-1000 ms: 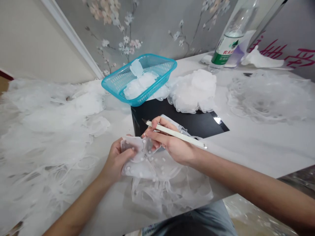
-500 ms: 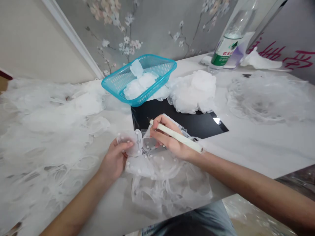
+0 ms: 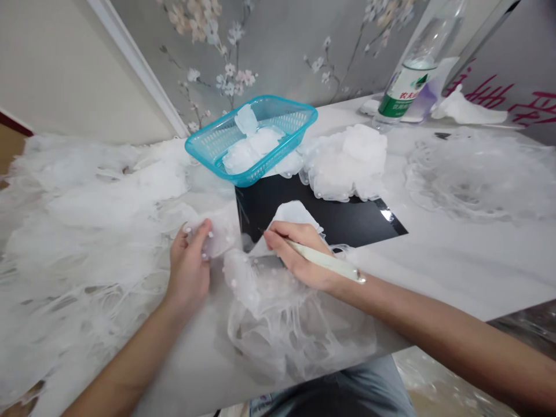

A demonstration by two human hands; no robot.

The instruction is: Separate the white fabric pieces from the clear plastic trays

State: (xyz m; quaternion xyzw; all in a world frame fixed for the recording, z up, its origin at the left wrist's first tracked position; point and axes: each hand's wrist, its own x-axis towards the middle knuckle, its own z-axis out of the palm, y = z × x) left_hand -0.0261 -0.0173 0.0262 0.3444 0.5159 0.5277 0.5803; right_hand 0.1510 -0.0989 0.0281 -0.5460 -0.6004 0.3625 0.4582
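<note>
My left hand (image 3: 190, 263) pinches a small sheer white fabric piece with pearl beads (image 3: 217, 234) just left of the black mat (image 3: 347, 217). My right hand (image 3: 295, 252) grips a slim cream-coloured pen-like tool (image 3: 325, 262), its tip pointing left, and presses down on a white petal-shaped fabric piece (image 3: 289, 215) lying on the mat. Under both wrists lies a crumpled heap of sheer beaded tulle (image 3: 295, 324) at the table's near edge.
A turquoise plastic basket (image 3: 299, 124) holds white fabric pieces behind the mat. A pile of beaded white ruffles (image 3: 347, 159) sits beside it. Loose tulle (image 3: 78, 231) covers the left of the table, more lies at right (image 3: 478, 174). A green-labelled bottle (image 3: 408, 75) stands at the back.
My left hand has pulled its small beaded piece away to the left. My right hand, with the tool, has dropped onto the white piece on the black mat.
</note>
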